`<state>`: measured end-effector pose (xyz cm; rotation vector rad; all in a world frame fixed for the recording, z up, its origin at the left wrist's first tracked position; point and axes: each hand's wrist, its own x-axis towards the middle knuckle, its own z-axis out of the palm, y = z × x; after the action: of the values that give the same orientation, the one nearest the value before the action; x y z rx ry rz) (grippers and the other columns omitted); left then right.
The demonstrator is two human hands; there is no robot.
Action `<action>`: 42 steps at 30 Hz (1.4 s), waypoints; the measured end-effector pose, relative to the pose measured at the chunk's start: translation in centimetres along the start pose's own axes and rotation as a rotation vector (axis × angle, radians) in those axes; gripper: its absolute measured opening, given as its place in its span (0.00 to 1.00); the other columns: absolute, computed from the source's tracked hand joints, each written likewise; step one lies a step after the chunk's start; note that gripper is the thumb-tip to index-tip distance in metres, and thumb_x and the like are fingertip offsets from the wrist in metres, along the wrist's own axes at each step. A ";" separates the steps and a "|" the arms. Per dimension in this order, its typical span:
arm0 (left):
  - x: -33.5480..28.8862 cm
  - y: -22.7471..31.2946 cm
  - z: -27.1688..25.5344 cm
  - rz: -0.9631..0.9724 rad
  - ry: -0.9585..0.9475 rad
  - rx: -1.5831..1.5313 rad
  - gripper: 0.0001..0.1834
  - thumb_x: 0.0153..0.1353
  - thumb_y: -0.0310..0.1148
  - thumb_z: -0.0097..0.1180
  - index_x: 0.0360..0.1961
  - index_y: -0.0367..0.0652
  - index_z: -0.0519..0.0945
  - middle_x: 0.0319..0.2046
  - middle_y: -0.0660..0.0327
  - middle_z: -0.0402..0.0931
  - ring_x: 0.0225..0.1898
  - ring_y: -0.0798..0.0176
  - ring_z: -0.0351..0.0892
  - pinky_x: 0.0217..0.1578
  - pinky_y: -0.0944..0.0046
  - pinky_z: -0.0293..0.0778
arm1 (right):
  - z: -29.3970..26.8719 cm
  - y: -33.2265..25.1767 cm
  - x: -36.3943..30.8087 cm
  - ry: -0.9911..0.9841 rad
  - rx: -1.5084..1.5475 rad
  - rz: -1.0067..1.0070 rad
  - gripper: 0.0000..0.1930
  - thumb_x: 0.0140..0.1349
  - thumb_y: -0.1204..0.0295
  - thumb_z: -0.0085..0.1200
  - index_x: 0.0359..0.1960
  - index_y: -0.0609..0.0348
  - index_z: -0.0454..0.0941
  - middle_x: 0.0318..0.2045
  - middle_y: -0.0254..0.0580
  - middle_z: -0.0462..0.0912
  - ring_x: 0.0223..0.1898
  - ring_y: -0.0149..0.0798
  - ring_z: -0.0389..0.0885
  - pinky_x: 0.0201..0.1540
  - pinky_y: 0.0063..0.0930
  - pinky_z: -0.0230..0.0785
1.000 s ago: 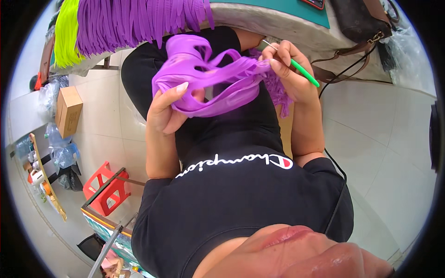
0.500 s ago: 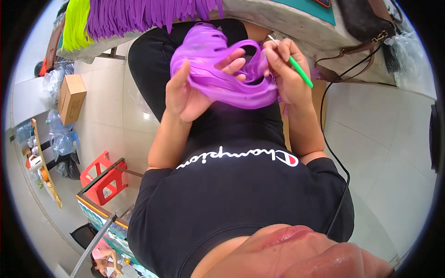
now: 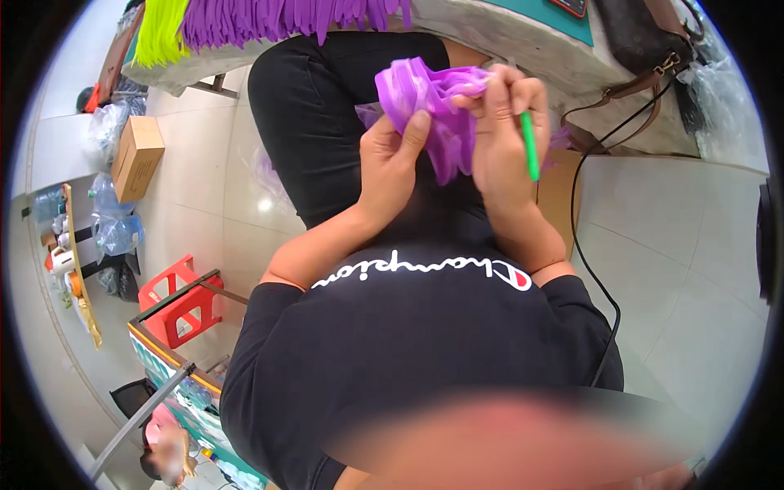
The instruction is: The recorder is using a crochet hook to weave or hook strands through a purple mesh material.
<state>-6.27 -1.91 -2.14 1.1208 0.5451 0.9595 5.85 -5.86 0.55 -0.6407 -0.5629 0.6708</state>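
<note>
A looped bundle of glossy purple strips [image 3: 445, 122] is held up above my lap. My left hand [image 3: 392, 155] grips its near left side, thumb pressed on top and the other fingers mostly hidden behind. My right hand [image 3: 506, 135] pinches the bundle's right end with thumb and fingers. That hand also keeps a slim green-handled tool [image 3: 529, 147] against its palm, handle end toward me; its tip is not clearly visible. Thin purple-tinted film [image 3: 369, 114] shows just left of the bundle, over my thigh.
Ahead, a cloth-covered table [image 3: 490, 37] carries hanging purple strips [image 3: 286, 16] and lime-green strips [image 3: 163, 37]. A dark bag [image 3: 641, 37] with a strap stands at right. A black cable [image 3: 581, 253] runs down beside my arm. Leftward are a cardboard box [image 3: 137, 158] and red stool [image 3: 181, 302].
The bundle is drawn together into a smaller, higher shape. My left hand has moved right and closed on it. Clear purplish film now shows beside my left knee.
</note>
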 end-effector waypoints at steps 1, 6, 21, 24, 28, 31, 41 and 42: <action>0.1 0.2 -0.2 0.055 0.027 0.011 0.11 0.69 0.32 0.48 0.45 0.36 0.78 0.36 0.66 0.78 0.40 0.75 0.74 0.43 0.74 0.69 | -0.4 -0.3 0.4 0.039 -0.016 -0.051 0.11 0.66 0.82 0.45 0.29 0.54 0.59 0.39 0.44 0.75 0.37 0.37 0.80 0.40 0.31 0.78; 0.7 2.4 -0.2 0.123 0.107 -0.145 0.14 0.70 0.35 0.45 0.47 0.37 0.76 0.40 0.62 0.78 0.40 0.73 0.76 0.42 0.71 0.72 | -4.1 -1.9 2.1 0.114 0.158 0.086 0.11 0.65 0.82 0.47 0.29 0.54 0.60 0.39 0.45 0.77 0.38 0.35 0.79 0.42 0.28 0.75; -0.1 2.2 -0.8 0.013 -0.039 0.076 0.14 0.70 0.37 0.45 0.47 0.38 0.76 0.38 0.63 0.78 0.37 0.74 0.75 0.39 0.73 0.72 | -2.0 -2.9 1.2 -0.823 -0.819 -0.082 0.18 0.53 0.83 0.60 0.23 0.56 0.58 0.34 0.46 0.80 0.34 0.33 0.76 0.37 0.22 0.69; -0.2 2.4 -0.7 0.011 -0.036 0.191 0.14 0.69 0.37 0.47 0.45 0.37 0.77 0.35 0.65 0.78 0.36 0.76 0.74 0.37 0.75 0.70 | -2.4 -2.7 0.9 -0.797 -0.788 -0.048 0.19 0.53 0.83 0.60 0.23 0.56 0.57 0.33 0.45 0.80 0.31 0.31 0.74 0.34 0.21 0.68; -0.2 3.0 -0.3 0.081 -0.022 0.393 0.13 0.69 0.35 0.49 0.43 0.36 0.78 0.32 0.67 0.78 0.33 0.78 0.71 0.35 0.77 0.68 | -2.3 -3.1 0.8 -0.734 -0.783 0.043 0.19 0.53 0.83 0.60 0.23 0.56 0.57 0.31 0.44 0.79 0.29 0.29 0.71 0.32 0.21 0.67; -0.2 2.8 0.1 0.238 0.016 0.511 0.12 0.68 0.34 0.49 0.39 0.36 0.78 0.23 0.66 0.76 0.25 0.79 0.70 0.23 0.75 0.67 | -2.6 -2.9 0.6 -0.764 -0.755 0.179 0.19 0.54 0.85 0.58 0.23 0.56 0.56 0.30 0.42 0.78 0.28 0.26 0.68 0.32 0.19 0.65; -0.3 2.2 0.5 0.187 -0.013 0.518 0.12 0.68 0.34 0.49 0.38 0.36 0.79 0.21 0.66 0.75 0.22 0.79 0.69 0.22 0.75 0.65 | -3.4 -0.9 -0.8 -0.193 -0.539 0.298 0.15 0.57 0.84 0.54 0.24 0.54 0.59 0.29 0.37 0.78 0.30 0.25 0.71 0.34 0.18 0.64; -0.3 2.1 0.5 0.175 -0.017 0.507 0.12 0.68 0.35 0.49 0.38 0.36 0.78 0.21 0.67 0.75 0.22 0.79 0.68 0.22 0.75 0.65 | -3.7 -0.8 -0.6 -0.144 -0.499 0.255 0.15 0.57 0.84 0.54 0.24 0.54 0.59 0.30 0.38 0.78 0.30 0.25 0.71 0.34 0.18 0.64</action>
<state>-6.81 -2.14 -0.04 1.6500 0.7079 0.9881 8.19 -8.08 -1.58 -1.1510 -0.8014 0.8270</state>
